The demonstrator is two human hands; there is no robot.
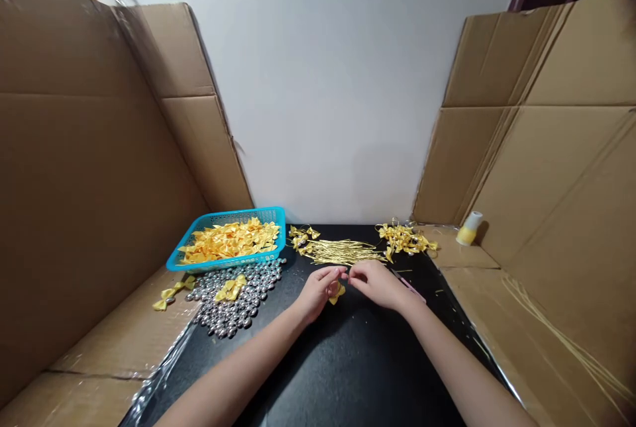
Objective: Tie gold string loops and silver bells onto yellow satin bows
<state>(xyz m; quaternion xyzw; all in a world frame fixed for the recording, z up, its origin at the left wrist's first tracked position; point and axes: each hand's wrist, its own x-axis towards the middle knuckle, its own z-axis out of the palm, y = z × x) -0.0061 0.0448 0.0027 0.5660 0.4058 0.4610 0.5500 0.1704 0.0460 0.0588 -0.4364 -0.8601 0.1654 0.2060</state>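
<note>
My left hand (pixel 317 292) is closed on a gold ribbon bow (pixel 338 293), which hangs below the fingers. The fingertips of my right hand (pixel 375 283) are pinched together close beside the left fingertips. Whatever they hold is too small to make out. Just beyond both hands lies a bundle of gold wire ties (pixel 345 252). Silver beads (pixel 226 314) are spread to the left of my left hand, with a few gold bows (pixel 231 288) on top of them. A blue plastic basket (pixel 284 228) full of gold bows stands behind the beads.
Bows with ties and beads lie in piles at the back right (pixel 405 239) and back middle (pixel 301 237). A pink tool (pixel 412 288) lies partly behind my right arm. A thread spool (pixel 470 228) stands on the cardboard at right. Cardboard walls (pixel 477 69) flank the black table (pixel 342 374).
</note>
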